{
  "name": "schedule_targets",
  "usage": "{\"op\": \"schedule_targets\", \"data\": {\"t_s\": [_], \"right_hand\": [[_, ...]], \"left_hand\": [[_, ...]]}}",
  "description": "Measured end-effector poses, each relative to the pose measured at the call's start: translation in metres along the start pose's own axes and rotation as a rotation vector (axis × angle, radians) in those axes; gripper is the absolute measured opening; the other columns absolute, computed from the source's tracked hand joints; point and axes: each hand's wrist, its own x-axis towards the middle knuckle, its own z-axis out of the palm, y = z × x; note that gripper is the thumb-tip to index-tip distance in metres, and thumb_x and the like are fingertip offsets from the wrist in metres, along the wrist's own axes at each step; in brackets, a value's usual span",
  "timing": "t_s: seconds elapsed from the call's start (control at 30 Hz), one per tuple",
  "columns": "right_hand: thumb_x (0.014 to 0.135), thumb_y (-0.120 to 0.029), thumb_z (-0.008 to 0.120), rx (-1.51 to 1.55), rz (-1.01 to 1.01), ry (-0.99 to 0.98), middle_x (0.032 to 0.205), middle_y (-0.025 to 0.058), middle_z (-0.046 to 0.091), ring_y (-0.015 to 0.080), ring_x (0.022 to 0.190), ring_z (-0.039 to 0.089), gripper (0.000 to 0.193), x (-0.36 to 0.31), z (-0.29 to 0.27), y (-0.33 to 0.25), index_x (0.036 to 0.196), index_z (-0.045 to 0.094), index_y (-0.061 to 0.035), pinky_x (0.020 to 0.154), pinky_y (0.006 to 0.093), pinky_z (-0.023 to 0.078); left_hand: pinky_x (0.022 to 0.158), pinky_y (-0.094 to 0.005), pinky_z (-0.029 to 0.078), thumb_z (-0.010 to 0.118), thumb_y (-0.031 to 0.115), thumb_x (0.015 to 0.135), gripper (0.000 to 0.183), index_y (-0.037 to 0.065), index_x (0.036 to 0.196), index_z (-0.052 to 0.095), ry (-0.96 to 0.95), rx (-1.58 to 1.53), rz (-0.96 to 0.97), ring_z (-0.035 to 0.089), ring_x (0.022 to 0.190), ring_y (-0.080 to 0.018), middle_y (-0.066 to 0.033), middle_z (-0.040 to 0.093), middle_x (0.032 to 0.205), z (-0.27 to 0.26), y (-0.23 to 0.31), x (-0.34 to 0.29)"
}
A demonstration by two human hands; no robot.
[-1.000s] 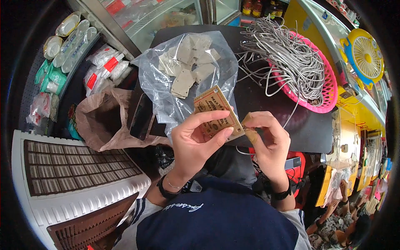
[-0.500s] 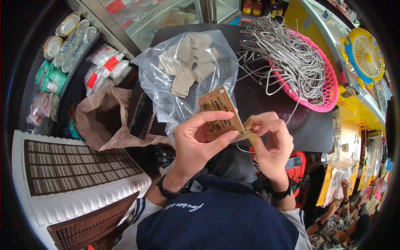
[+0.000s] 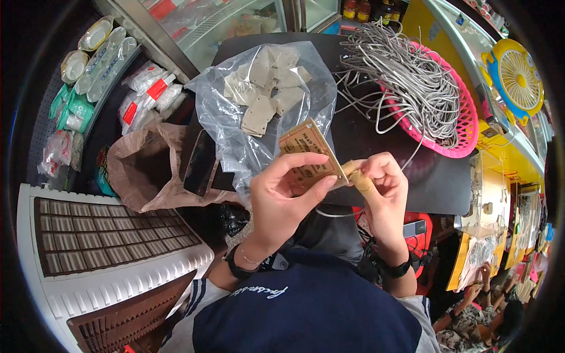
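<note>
My left hand (image 3: 281, 187) grips a stack of tan printed cards (image 3: 307, 144) between thumb and fingers. The cards stand tilted, with small holes at their corners. At their lower right corner, my right hand (image 3: 384, 187) is closed in a pinch; tan coverings wrap its thumb tip and a fingertip. A thin grey cord (image 3: 336, 215) loops below this hand and seems to run through its grip, though the fingers hide the exact spot. Beyond my hands, a clear plastic bag (image 3: 215, 97) lies on the black table (image 3: 432, 182), with several loose grey-tan cards (image 3: 259, 115) on it.
A pink basket (image 3: 468, 120) heaped with grey cords (image 3: 406, 76) stands at the table's right. A phone (image 3: 200, 163) lies at the left edge beside an open brown bag (image 3: 144, 170). Left stands a white air cooler (image 3: 118, 247); far right, a yellow-blue fan (image 3: 518, 76).
The card stack has tilted slightly more edge-on. My right hand has shifted a little to the left and turned, with its covered thumb pressed closer to the card's corner.
</note>
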Motion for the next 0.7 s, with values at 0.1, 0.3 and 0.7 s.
{"op": "schedule_targets", "data": {"t_s": [0.1, 0.3, 0.7], "right_hand": [[0.085, 0.005, 0.060, -0.086, -0.058, 0.079, 0.100, 0.0147, 0.064, 0.0156, 0.091, 0.062, 0.018, -0.006, 0.008, -0.005, 0.103, 0.054, 0.0034, 0.083, 0.0286, 0.051], [0.074, 0.008, 0.067, -0.819, -0.408, 0.012, 0.097, 0.0156, 0.066, 0.0215, 0.085, 0.066, 0.022, -0.007, 0.014, -0.011, 0.096, 0.068, 0.0030, 0.074, 0.0262, 0.053], [0.075, 0.008, 0.064, -1.091, -0.589, -0.051, 0.102, 0.0166, 0.062, 0.0286, 0.079, 0.066, 0.023, -0.005, 0.020, -0.012, 0.097, 0.059, 0.0072, 0.064, 0.0331, 0.054]], "left_hand": [[0.079, -0.0259, 0.053, 0.069, -0.008, 0.078, 0.029, -0.004, 0.105, 0.060, 0.055, 0.047, 0.028, 0.063, 0.091, -0.0146, -0.0114, 0.064, 0.100, 0.002, -0.001, 0.001], [0.078, -0.0252, 0.053, 0.068, -0.009, 0.078, 0.028, -0.004, 0.105, 0.059, 0.056, 0.083, 0.081, 0.064, 0.089, -0.0148, -0.0117, 0.064, 0.098, 0.004, 0.001, 0.000], [0.080, -0.0257, 0.053, 0.068, -0.011, 0.077, 0.029, -0.005, 0.104, 0.059, 0.076, 0.245, 0.192, 0.063, 0.091, -0.0161, -0.0112, 0.062, 0.101, 0.006, -0.007, -0.005]]}}
